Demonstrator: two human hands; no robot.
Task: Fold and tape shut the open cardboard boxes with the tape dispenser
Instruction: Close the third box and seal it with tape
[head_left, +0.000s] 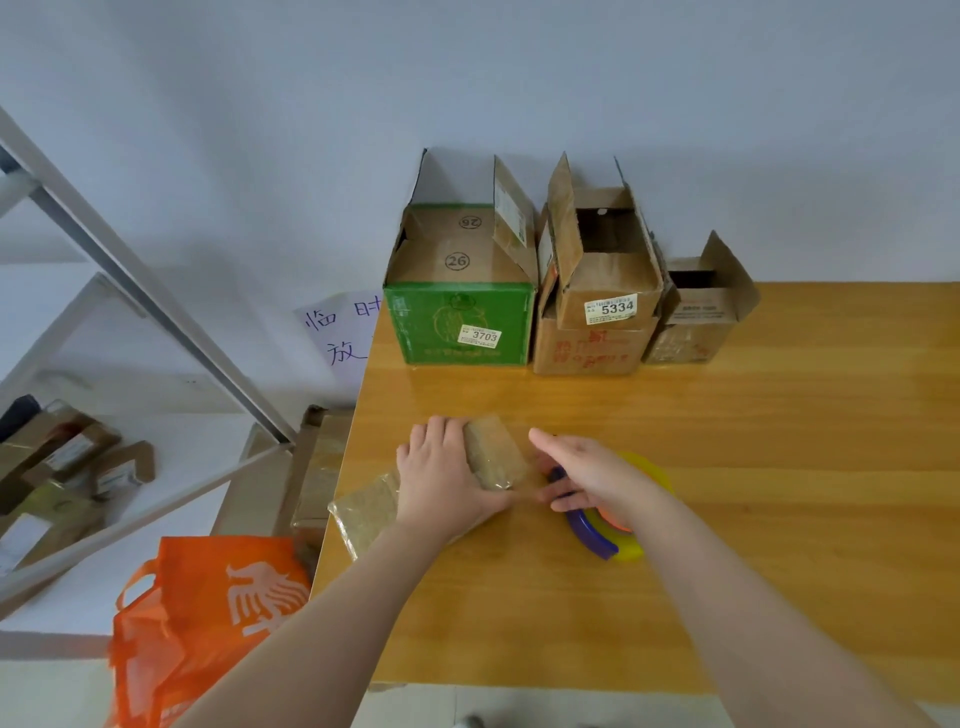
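Wooden table (779, 467) bears boxes (460, 322), tape dispenser (605, 538), packets (363, 512).

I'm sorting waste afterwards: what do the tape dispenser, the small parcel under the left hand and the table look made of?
The tape dispenser: likely hard plastic, with a smooth purple and yellow shell. The small parcel: brown cardboard, seemingly under clear tape, given its sheen. The table: wood or wood-look laminate, with grain lines and glossy reflections.

A parcel storage or mailroom: a metal shelving rack (156, 299) holds wrapped parcels (78, 457), open cardboard boxes (447, 322) on the wooden counter (727, 467) bear numbered stickers (480, 336), and a handwritten paper sign (340, 332) hangs on the plain wall (260, 130).
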